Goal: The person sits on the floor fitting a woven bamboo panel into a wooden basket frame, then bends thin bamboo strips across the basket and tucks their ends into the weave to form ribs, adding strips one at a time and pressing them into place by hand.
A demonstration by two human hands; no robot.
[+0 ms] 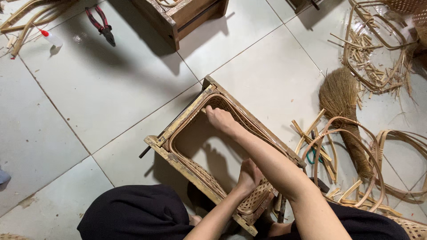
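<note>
A rectangular wooden frame [179, 164] stands on the tiled floor in front of me, with a woven bamboo basket [253, 202] fitted inside it. My right hand [219, 118] reaches across to the frame's far corner and presses on the basket's bent cane rim [187, 126] there. My left hand [249, 176] rests on the near part of the woven wall, fingers curled over its edge. My dark-clothed knees sit at the bottom of the view.
Red-handled pliers [102, 26] and a small white squeeze bottle [50, 38] lie at the top left. A wooden box [178, 18] stands at the top. A straw brush [342, 111], cane hoops [351, 160] and bamboo offcuts [373, 62] cover the right side.
</note>
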